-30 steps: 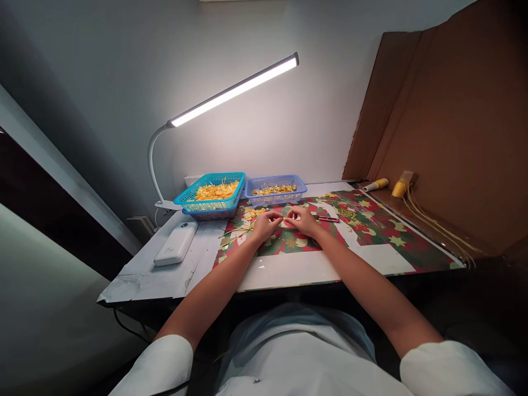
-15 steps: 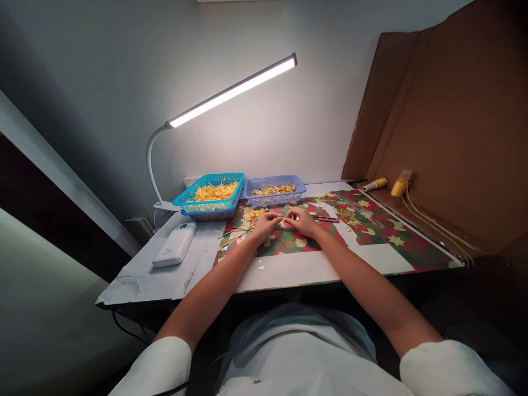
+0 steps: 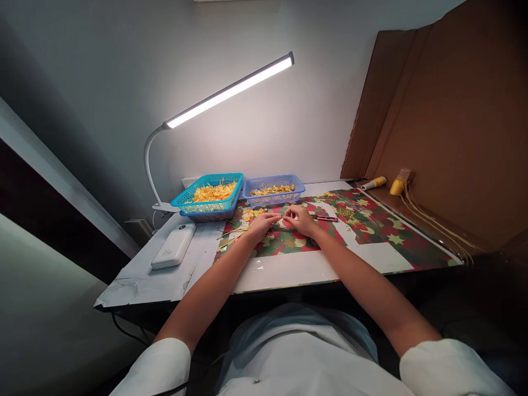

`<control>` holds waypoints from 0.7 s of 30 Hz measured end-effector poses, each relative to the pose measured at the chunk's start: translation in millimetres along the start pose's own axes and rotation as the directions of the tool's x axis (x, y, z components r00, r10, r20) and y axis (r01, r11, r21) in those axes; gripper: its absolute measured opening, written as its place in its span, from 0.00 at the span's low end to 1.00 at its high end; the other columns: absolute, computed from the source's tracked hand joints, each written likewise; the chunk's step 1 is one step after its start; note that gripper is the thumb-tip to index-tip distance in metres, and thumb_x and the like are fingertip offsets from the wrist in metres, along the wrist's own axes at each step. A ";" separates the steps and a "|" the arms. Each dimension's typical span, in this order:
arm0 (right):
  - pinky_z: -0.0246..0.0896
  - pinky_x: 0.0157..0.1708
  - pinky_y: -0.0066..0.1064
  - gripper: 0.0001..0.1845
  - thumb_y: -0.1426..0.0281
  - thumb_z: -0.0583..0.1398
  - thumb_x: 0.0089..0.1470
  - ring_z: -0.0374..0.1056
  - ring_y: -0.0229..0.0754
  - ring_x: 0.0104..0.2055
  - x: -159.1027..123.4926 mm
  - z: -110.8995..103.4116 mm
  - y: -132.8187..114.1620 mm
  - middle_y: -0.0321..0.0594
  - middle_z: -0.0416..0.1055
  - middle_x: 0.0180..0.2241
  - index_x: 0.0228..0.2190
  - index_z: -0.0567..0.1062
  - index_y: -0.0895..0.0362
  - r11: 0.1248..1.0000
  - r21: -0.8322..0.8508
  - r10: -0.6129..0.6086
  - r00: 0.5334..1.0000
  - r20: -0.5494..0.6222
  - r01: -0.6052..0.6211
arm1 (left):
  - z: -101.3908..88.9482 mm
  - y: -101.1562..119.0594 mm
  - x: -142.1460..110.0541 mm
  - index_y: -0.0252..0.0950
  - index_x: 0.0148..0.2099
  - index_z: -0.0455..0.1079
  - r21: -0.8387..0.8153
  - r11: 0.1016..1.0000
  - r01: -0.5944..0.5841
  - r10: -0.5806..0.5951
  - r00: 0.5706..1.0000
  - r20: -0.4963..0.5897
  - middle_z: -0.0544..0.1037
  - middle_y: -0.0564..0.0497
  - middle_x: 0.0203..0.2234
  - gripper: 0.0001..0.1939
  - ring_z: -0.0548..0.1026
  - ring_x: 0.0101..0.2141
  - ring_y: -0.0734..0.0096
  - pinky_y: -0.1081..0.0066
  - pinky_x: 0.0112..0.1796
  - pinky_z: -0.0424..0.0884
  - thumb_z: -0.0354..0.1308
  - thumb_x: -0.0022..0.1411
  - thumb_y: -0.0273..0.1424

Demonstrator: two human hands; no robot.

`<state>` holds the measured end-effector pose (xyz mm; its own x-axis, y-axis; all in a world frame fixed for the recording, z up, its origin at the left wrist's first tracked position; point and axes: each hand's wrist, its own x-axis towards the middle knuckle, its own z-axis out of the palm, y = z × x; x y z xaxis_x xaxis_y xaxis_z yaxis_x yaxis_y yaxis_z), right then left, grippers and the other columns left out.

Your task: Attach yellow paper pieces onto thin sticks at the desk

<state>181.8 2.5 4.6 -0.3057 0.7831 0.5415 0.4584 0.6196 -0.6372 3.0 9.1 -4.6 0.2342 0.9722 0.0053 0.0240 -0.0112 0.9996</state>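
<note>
My left hand and my right hand come almost together over the patterned sheet, fingertips pinched. Whatever sits between the fingers is too small to make out. Just behind my left hand lie yellow petal-like pieces, and thin yellow-green stems spread out to its left. A pink-handled tool rests on the sheet right of my right hand. Farther right is a scatter of fine yellow bits.
A turquoise basket of yellow pieces is stacked at the back left, beside a blue-violet basket of darker yellow pieces. A lit lamp arches above. The white power bank lies left; a cardboard panel and yellow spools stand right.
My hands stay close together in nearly the same spot, with the fingers shifting only slightly. The whole view has drifted a little; nothing on the table has visibly moved.
</note>
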 end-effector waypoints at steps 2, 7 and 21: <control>0.54 0.32 0.31 0.06 0.70 0.59 0.50 0.62 0.39 0.31 -0.1 -0.3 -1.9 0.37 0.68 0.27 0.23 0.68 0.55 0.999 -0.038 -0.015 1.000 -0.015 0.014 | -1.2 1.2 0.6 0.34 0.33 0.76 -0.031 0.999 0.041 -0.040 0.999 0.032 0.64 0.56 0.15 0.19 0.57 0.15 0.82 0.77 0.16 0.52 0.68 0.43 0.43; 0.52 0.34 0.33 0.07 0.70 0.58 0.52 0.60 0.40 0.30 -0.2 -2.2 -7.9 0.38 0.69 0.28 0.23 0.67 0.55 0.989 -0.132 -0.064 0.997 -0.035 0.059 | -3.4 10.5 -1.6 0.33 0.29 0.75 -0.117 0.989 0.085 -0.067 0.987 0.146 0.68 0.52 0.20 0.16 0.61 0.19 0.82 0.78 0.18 0.57 0.70 0.41 0.39; 0.50 0.42 0.37 0.07 0.68 0.62 0.50 0.63 0.44 0.36 -5.7 7.1 -15.7 0.38 0.71 0.29 0.24 0.70 0.54 0.969 -0.227 -0.134 0.980 -0.146 0.099 | -3.0 9.1 -1.3 0.32 0.29 0.73 -0.187 0.981 0.057 -0.042 0.996 0.083 0.71 0.51 0.23 0.15 0.65 0.22 0.80 0.77 0.21 0.59 0.70 0.43 0.38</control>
<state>170.3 -11.3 7.6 -0.2390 0.6768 0.6963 0.6032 0.6654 -0.4397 -0.1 8.4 4.5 0.3125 0.9491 -0.0389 -0.1451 0.0882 0.9855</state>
